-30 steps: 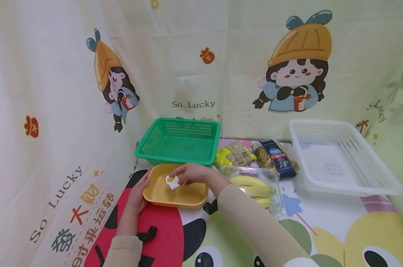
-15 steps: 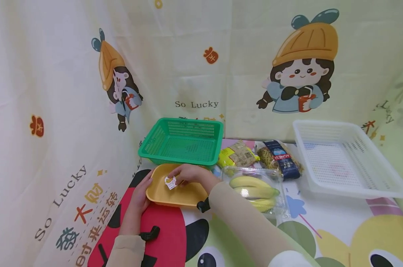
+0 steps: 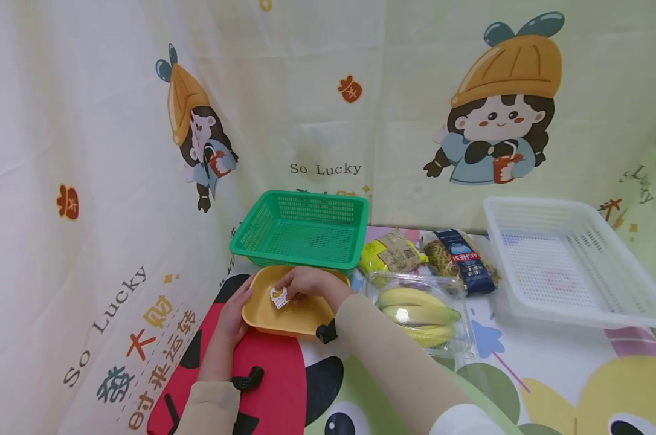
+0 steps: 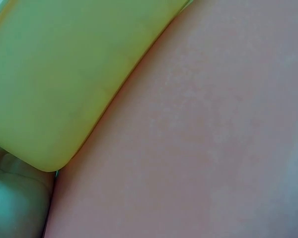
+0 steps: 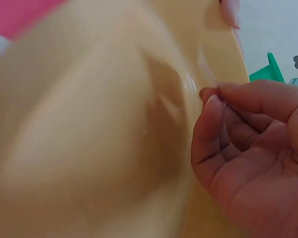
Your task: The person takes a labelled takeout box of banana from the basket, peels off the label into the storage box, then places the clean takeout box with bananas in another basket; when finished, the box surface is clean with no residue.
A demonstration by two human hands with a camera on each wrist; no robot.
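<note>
A yellow-orange plastic basin (image 3: 301, 317) stands in front of the green basket, in the middle left of the head view. My left hand (image 3: 235, 311) holds its left end, and a fingertip (image 5: 230, 12) laps over the rim in the right wrist view. Thumb and forefinger of my right hand (image 3: 308, 284) pinch a small white label (image 3: 278, 298) with a yellow picture, inside the basin's outline. Seen edge-on, the label (image 5: 206, 67) looks thin, close to the basin wall; whether it touches the wall I cannot tell. The left wrist view shows mainly the basin's outer side (image 4: 74, 74).
Right of the basin lies a clear plastic box (image 3: 461, 344) with bananas (image 3: 415, 314). Behind it are a yellow-labelled bag (image 3: 393, 251) and an Agnesi pasta bag (image 3: 464, 260). A green basket (image 3: 301, 257) and a white basket (image 3: 583, 314) stand at the back.
My right hand has shifted slightly left over the basin with the label pinched. The left hand keeps its place on the basin's end. The head view has turned slightly left.
</note>
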